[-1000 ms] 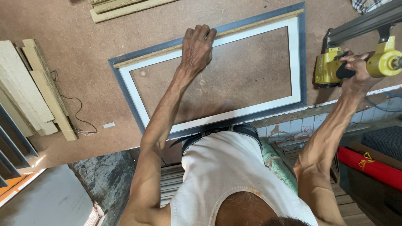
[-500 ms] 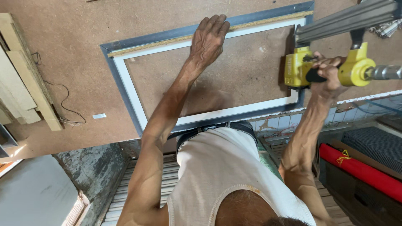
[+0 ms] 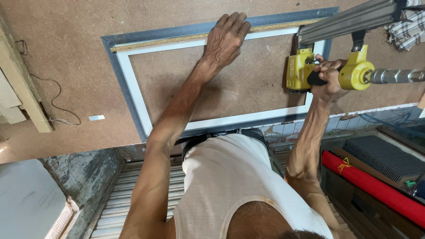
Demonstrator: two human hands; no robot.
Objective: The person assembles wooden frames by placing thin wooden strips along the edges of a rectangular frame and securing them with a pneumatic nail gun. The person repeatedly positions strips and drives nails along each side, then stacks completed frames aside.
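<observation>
We work over a brown fibreboard bench (image 3: pixel 66 66) where the grey-and-white frame (image 3: pixel 133 95) lies flat. Our left hand (image 3: pixel 226 37) presses its far rail, fingers spread; our right hand (image 3: pixel 326 77) grips the yellow nail gun (image 3: pixel 305 68) at the frame's right corner. A red roll (image 3: pixel 376 188) lies below the bench edge.

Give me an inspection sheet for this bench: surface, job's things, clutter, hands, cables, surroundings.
Surface: brown fibreboard bench.
Job's things: grey and white rectangular frame lying flat; yellow nail gun at its right side.
Clutter: checked cloth; wooden offcuts; small white tag.
Hands: left hand flat on the frame's far edge; right hand grips the nail gun.
Cables: thin black wire; metal hose fitting.
Surroundings: red roll beside the bench.
</observation>
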